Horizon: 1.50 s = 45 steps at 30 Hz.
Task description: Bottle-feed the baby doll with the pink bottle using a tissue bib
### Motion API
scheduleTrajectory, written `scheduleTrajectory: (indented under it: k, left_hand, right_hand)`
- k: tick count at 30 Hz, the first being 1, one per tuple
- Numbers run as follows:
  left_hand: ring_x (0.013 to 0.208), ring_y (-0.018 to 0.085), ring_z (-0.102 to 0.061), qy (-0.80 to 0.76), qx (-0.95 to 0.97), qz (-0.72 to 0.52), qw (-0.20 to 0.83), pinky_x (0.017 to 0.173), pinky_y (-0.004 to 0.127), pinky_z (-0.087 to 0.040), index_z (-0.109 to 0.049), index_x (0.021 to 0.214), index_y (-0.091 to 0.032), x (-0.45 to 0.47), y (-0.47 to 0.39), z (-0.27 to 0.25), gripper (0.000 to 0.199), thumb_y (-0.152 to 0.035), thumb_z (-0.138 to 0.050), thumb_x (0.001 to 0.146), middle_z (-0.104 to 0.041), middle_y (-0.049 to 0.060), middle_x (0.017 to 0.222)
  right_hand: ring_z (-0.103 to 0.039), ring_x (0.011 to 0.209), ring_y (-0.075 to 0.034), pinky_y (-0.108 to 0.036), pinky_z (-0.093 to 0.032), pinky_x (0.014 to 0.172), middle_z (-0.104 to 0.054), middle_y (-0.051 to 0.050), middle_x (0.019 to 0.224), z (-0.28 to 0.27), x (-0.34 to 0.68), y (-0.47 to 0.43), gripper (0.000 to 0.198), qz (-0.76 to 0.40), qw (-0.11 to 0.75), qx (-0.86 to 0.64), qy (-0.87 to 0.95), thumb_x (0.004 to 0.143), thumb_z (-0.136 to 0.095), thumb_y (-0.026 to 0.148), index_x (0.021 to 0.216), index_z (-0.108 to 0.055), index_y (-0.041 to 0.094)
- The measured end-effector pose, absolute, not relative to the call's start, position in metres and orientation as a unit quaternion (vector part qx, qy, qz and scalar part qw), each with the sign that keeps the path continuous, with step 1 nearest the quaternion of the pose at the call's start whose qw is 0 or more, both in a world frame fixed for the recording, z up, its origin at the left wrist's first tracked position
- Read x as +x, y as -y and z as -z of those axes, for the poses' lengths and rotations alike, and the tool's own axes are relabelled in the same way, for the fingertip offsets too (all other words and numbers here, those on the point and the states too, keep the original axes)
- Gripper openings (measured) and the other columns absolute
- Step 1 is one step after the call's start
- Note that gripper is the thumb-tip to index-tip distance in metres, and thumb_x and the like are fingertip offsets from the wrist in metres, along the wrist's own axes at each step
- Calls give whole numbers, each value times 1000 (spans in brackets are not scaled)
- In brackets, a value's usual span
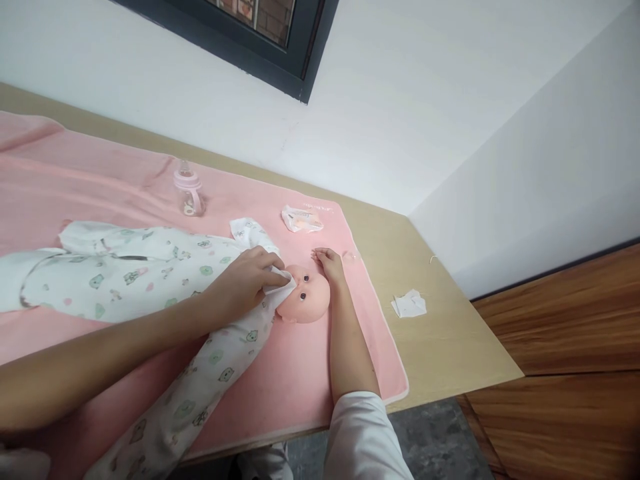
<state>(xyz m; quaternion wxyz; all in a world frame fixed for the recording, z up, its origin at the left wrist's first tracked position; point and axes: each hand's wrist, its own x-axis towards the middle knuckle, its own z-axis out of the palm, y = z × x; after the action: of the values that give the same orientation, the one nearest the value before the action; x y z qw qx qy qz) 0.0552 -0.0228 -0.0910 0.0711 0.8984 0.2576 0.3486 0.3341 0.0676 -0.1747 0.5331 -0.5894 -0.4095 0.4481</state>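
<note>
- Two hands in play, and one doll (306, 301) between them, on its back on the pink mat, head toward the mat's right end!
- Left hand (257, 270): closed, fingers pinching one white cloth (281, 287) right at the doll's mouth.
- Right hand (327, 262): down beside the far side of the head, fingers loosely bent; whether they grip anything, I can't tell.
- One patterned outfit (130, 270) on the doll, and a length of matching fabric (215, 360) runs from its near shoulder under the left arm to the near edge.
- One bottle (189, 195), clear with a pink collar and handle, on the mat behind the doll; what's inside is too faint to call.
- One clear packet (303, 219) beyond the head, something orange-pink showing within.
- One small clear item (349, 256) just beside the right wrist, too small to name.
- One folded tissue (410, 304), off the mat on bare wood.
- Now the edges: one pink mat (295, 380) reaches the near edge, while a strip of surface (440, 347) shows along the wall and a wider stretch opens at the right.
- There's room between bottle and packet, and around that tissue; the right forearm crosses the mat's right end.
</note>
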Motion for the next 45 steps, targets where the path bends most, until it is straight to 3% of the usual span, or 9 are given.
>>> scheduleTrajectory:
  k: [14,21,28,34,38,45]
  left_hand:
    - [85,23,-51,-272,896,-347,47,76,36,-43,-73,94,-21,54,18,95,50,8,-39,73,-66,5,98]
    - [82,23,-50,-276,898,-343,19,72,36,-42,-69,87,-19,52,13,95,45,9,-39,69,-66,6,97]
    - [82,23,-51,-269,902,-338,-13,74,36,-45,-72,94,-18,50,6,95,49,8,-39,69,-68,7,99]
    - [87,23,-52,-276,911,-303,33,79,37,-45,-75,95,-23,43,4,88,51,6,-42,69,-67,6,103]
    - [87,23,-51,-293,899,-321,62,78,35,-44,-77,84,-24,39,7,82,47,5,-44,69,-67,5,101]
    - [88,20,-52,-251,919,-279,124,77,31,-43,-77,90,-28,37,5,84,40,-3,-47,81,-66,4,103]
  right_hand:
    - [-70,83,-12,-30,-54,95,-74,-2,81,175,335,-66,7,-449,523,-589,421,78,-63,16,81,-69,18]
    - [-70,83,-13,-31,-55,95,-74,-2,81,175,335,-66,7,-449,526,-590,416,76,-64,16,81,-69,18]
    - [-70,80,-12,-29,-55,94,-74,-1,81,177,336,-68,7,-452,531,-588,410,75,-65,16,81,-68,18]
    - [-70,83,-13,-31,-55,94,-74,-2,81,177,337,-66,5,-445,531,-588,418,76,-66,19,81,-67,18]
    - [-70,83,-13,-31,-55,94,-74,-3,83,176,337,-64,6,-445,528,-588,423,77,-65,20,82,-67,18]
    - [-69,80,-12,-30,-55,93,-74,-2,82,176,336,-65,6,-444,535,-584,420,76,-65,19,81,-67,17]
